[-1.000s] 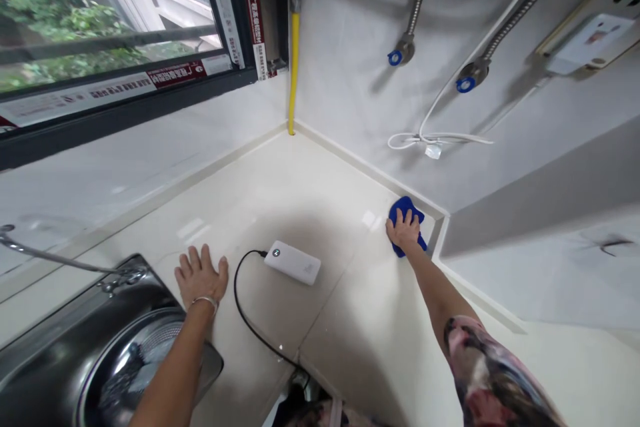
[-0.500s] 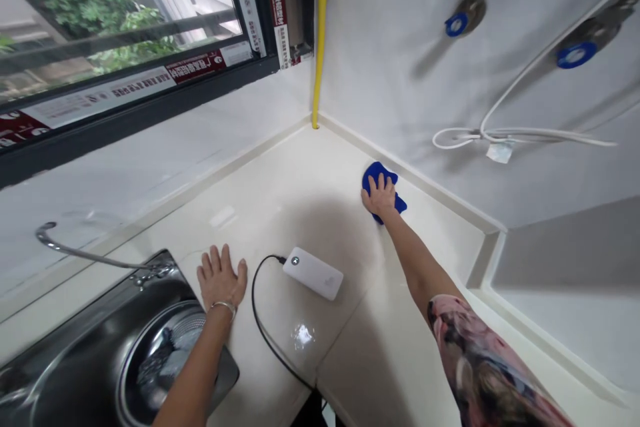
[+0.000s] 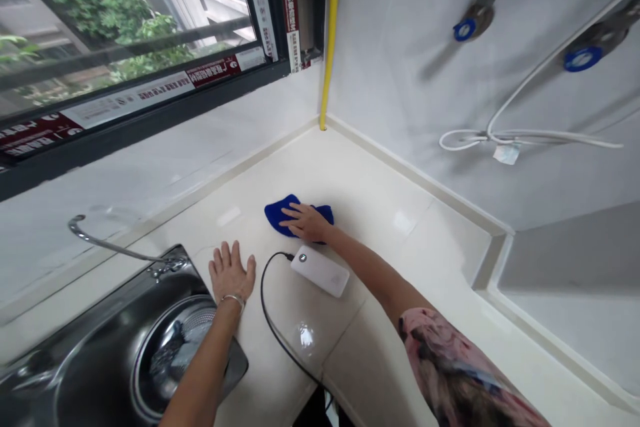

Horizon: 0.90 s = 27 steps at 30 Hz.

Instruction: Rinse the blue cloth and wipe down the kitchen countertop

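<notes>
My right hand (image 3: pixel 305 222) bears down on a blue cloth (image 3: pixel 278 212) on the pale countertop (image 3: pixel 370 187), keeping hold of it from above. Its fingers are somewhat spread over the fabric, and the cloth's edges stick out on both sides. Just below that hand lies a white power bank (image 3: pixel 320 271) with a black cable (image 3: pixel 273 327) plugged into its left end. My left hand (image 3: pixel 233 273) rests palm down on the counter beside the sink, fingers apart, holding nothing. A bracelet circles the left wrist.
A steel sink (image 3: pixel 110 333) with a curved faucet (image 3: pixel 115 245) is at lower left, a round strainer basket (image 3: pixel 175 353) inside it. A yellow pipe (image 3: pixel 329 60) rises in the corner. Blue-handled valves (image 3: pixel 465 29) and a looped white cable (image 3: pixel 500 137) hang by the right wall. A window (image 3: pixel 130 27) is upper left.
My right hand has slid the blue cloth left and toward me, from near the right wall to just behind the power bank. My left hand stays on the counter. The view has shifted slightly.
</notes>
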### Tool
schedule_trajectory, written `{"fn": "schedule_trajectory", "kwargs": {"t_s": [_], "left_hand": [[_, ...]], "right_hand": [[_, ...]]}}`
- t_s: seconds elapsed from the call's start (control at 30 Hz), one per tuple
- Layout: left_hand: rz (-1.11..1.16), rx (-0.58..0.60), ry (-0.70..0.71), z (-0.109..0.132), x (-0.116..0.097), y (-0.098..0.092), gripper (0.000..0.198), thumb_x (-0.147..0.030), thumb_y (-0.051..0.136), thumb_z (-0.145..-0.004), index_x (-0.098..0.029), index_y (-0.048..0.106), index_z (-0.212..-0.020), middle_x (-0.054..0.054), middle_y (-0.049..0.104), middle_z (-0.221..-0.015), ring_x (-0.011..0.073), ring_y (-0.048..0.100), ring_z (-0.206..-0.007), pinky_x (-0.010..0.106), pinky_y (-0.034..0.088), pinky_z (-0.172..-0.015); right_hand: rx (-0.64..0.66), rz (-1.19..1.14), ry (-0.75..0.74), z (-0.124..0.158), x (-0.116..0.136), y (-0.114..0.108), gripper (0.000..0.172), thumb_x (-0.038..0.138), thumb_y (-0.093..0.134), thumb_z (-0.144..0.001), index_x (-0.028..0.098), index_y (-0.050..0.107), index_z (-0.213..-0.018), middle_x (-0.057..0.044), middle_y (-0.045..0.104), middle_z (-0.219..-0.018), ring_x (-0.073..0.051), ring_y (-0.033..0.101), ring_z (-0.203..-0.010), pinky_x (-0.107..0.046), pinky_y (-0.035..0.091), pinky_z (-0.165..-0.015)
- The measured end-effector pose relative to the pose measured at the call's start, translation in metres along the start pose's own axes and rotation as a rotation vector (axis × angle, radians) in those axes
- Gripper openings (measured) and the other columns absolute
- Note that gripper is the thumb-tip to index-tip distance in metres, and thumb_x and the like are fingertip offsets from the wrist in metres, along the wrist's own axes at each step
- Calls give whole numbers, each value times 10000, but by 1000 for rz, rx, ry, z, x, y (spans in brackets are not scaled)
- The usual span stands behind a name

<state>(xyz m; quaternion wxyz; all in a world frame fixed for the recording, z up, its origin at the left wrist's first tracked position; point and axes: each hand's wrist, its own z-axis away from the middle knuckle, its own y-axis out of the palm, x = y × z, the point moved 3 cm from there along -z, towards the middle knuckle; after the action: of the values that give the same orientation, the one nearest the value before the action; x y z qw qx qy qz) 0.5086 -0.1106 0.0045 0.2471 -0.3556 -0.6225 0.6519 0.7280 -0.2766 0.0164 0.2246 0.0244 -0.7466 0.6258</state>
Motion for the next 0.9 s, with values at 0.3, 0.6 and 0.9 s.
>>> {"fn": "schedule_trajectory", "kwargs": {"t_s": [0.3,0.6,0.9], "left_hand": [[24,4,-12,0,-3,-6,708,-471,322,-1001,-62,375,-1577,210,261,-1676,378,142,-1572,562,156,-1265],[28,-28,-15,1,-6,-4,704,-458,326,-999,-59,375,-1577,208,265,-1676,375,136,-1573,567,146,-1265],[13,-66,21,2,0,4,698,-482,304,-1016,-68,386,-1572,214,281,-1668,386,145,-1569,580,165,-1258]], "right_hand": [[34,100,217,156,-81,-60,476,342,313,-1054,289,566,-1453,-6,362,-1652,-224,226,-1571,-478,255,-1280],[-78,441,937,316,-175,-87,577,332,244,-1033,192,402,-1570,-106,288,-1681,-315,233,-1547,-547,282,-1239],[-187,388,1249,220,-195,-88,576,398,262,-1031,257,357,-1582,-126,278,-1675,-387,252,-1504,-604,313,-1156]]}}
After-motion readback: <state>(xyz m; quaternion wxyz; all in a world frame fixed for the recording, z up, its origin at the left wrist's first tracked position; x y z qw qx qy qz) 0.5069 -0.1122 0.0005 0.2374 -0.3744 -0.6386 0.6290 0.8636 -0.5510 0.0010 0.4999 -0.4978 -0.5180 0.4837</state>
